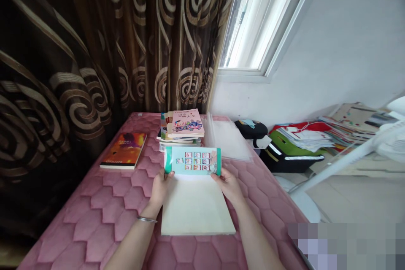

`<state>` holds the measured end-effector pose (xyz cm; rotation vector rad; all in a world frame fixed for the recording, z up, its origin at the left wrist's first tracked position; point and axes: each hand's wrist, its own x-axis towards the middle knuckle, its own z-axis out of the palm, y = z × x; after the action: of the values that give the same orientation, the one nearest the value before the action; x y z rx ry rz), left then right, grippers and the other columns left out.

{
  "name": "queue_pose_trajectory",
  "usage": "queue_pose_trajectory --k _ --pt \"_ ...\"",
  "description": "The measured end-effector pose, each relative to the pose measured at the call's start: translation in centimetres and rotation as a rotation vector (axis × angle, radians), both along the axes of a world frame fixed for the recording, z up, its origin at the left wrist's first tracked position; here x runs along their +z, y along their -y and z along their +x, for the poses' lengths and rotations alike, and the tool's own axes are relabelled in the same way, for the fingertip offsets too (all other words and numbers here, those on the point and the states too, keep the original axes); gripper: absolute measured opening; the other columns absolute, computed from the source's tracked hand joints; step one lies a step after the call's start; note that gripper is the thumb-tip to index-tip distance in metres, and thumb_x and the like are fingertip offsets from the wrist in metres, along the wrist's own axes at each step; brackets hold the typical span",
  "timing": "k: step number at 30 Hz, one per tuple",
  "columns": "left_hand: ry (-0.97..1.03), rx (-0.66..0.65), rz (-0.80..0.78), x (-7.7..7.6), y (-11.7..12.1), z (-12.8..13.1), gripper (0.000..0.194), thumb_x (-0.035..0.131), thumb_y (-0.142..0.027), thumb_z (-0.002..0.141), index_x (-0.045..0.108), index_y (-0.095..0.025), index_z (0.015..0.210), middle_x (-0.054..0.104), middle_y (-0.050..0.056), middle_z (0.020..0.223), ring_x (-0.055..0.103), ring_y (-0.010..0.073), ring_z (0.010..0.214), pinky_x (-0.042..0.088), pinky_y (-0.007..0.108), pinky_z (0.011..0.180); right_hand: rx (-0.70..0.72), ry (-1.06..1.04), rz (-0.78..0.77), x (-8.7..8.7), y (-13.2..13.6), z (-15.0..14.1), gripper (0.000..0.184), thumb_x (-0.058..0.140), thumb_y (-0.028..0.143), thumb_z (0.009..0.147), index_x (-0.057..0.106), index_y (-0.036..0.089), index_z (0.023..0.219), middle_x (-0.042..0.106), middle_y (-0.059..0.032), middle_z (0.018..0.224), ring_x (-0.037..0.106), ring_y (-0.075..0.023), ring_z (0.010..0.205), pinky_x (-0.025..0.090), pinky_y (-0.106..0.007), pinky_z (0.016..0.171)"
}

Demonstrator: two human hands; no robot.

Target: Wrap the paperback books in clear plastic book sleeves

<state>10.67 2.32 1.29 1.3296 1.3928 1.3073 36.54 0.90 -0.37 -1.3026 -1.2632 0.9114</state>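
Person at a pink quilted mattress, both hands at mid-surface. Left hand pinches the lower left corner of a teal-edged panel, thumb on the near face; right hand does likewise at the lower right corner. Fingers of both hands clamped on the panel; those curled behind it are mostly hidden. Panel pale blue with green ends, bearing rows of small colored pictures, too small to read. It sits at the far edge of a plain cream page, which lies between the forearms over the mattress; cannot tell whether panel and page are joined. Thin metal bangle on left wrist. Just beyond the panel, a stack of books, topmost cover pink with cartoon figures; the panel hides part of the stack's near side. Clear plastic sheets lie just right of the stack. To the left, near the mattress edge, an orange-and-dark book lies flat, cover up. Behind, a brown curtain with spiral patterns; a window to its right. Off the mattress's right side: black-and-green bag with papers on top, and a white fan.
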Motion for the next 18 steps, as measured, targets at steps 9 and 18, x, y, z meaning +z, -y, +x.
queue_pose_trajectory --k 9,18 --pt "-0.026 0.010 0.008 -0.30 -0.15 0.05 0.031 0.062 -0.049 0.069 0.057 -0.019 0.073 0.061 0.000 0.060 0.056 0.0177 0.058 0.038 0.025 0.053 -0.013 0.076 0.048 0.33 0.14 -0.01 0.034 0.066 0.047 0.072 0.072 0.021 0.093 0.075 -0.0038 0.096 0.066 -0.0271 0.090 0.052 -0.037 0.081" --pt "-0.060 0.078 0.020 0.26 -0.48 -0.38 0.026 0.068 -0.030 0.067 0.053 -0.019 0.085 0.063 0.000 0.074 0.063 0.0184 0.071 0.050 0.029 0.066 -0.073 0.133 0.034 -0.29 -0.13 0.08 0.037 0.062 0.047 0.072 0.072 0.018 0.094 0.075 -0.0055 0.090 0.066 -0.0244 0.081 0.052 -0.033 0.073"
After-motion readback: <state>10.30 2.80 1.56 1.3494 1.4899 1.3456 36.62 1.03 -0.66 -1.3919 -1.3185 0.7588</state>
